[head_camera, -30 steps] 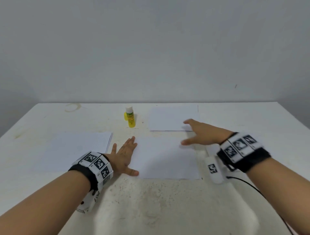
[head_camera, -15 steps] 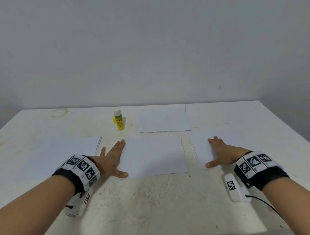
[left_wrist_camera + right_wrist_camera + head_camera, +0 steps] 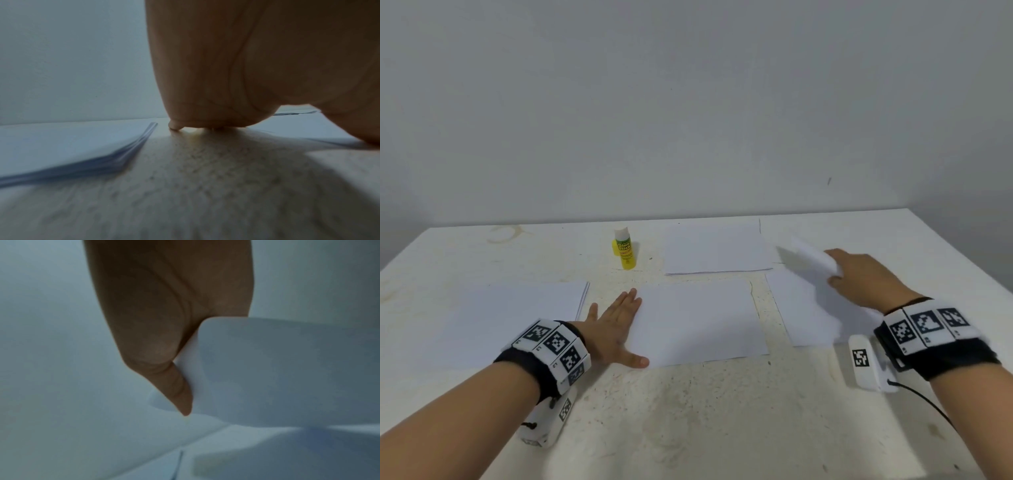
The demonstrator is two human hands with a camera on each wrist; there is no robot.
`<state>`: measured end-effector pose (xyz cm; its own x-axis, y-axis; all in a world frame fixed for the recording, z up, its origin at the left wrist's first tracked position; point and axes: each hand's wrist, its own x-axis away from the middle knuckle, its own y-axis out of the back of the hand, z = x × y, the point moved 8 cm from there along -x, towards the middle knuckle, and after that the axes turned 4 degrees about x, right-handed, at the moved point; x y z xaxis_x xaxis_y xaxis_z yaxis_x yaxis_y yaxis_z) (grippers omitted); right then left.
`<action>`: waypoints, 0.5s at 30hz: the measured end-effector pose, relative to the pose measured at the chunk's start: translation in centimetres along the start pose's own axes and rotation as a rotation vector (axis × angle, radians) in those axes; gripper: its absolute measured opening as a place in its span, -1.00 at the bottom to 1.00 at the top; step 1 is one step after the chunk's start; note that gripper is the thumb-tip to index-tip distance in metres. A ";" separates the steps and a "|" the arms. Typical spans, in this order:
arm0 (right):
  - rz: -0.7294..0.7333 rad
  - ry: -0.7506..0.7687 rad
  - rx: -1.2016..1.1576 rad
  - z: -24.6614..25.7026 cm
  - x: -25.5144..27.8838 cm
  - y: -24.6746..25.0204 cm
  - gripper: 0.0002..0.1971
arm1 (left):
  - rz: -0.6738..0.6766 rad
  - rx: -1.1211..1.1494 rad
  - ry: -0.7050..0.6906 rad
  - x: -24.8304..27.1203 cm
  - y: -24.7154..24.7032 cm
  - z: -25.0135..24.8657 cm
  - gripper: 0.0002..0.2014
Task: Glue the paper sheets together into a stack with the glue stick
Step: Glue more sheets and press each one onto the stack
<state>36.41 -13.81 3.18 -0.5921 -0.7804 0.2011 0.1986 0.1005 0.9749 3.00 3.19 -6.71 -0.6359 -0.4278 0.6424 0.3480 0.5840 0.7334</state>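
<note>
A single white centre sheet (image 3: 698,322) lies on the table. My left hand (image 3: 625,325) lies flat with straight fingers on its left edge; its palm (image 3: 226,65) fills the left wrist view. To the right, my right hand (image 3: 839,270) pinches the far part of the right sheet (image 3: 808,308) and curls it up off the table; the thumb (image 3: 180,394) presses against the lifted paper (image 3: 287,369). A yellow glue stick (image 3: 625,248) with a white cap stands upright at the back, untouched.
A paper stack (image 3: 500,318) lies to the left of my left hand, its edges (image 3: 131,151) close by. Another paper pile (image 3: 717,248) lies at the back, right of the glue stick. The white table (image 3: 688,411) ends at a grey wall.
My right hand moved from the centre sheet's far corner to the right sheet, lay flat on it, and now pinches and lifts it. My left hand stayed flat on the centre sheet.
</note>
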 end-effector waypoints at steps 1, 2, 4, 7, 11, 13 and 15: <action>-0.017 -0.002 -0.007 0.6 0.3 0.7 -0.49 | 0.002 0.001 0.002 0.0 0.0 0.0 0.67; -0.011 0.007 -0.018 1.5 0.8 1.3 -0.46 | 0.005 0.002 0.003 -0.1 0.0 0.0 0.67; 0.042 0.059 -0.058 4.5 2.2 1.6 -0.36 | 0.009 0.000 0.007 -0.1 0.0 0.1 0.68; 0.149 0.219 -0.138 11.1 4.3 0.3 -0.29 | 0.013 -0.008 0.019 -0.1 -0.1 0.0 0.70; 0.314 0.329 -0.195 19.2 4.5 -5.4 -0.31 | 0.007 -0.019 0.044 -0.3 -0.1 0.0 0.71; 0.336 0.300 -0.221 21.4 3.9 -7.8 -0.34 | 0.015 -0.030 0.056 -0.4 -0.1 0.1 0.72; 0.335 0.264 -0.253 22.8 3.3 -9.2 -0.36 | 0.021 -0.029 0.070 -0.3 -0.1 0.1 0.70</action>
<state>14.82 -3.29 -2.94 -0.2513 -0.8639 0.4365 0.5466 0.2455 0.8006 3.07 3.28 -7.00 -0.5791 -0.4634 0.6707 0.3808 0.5737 0.7252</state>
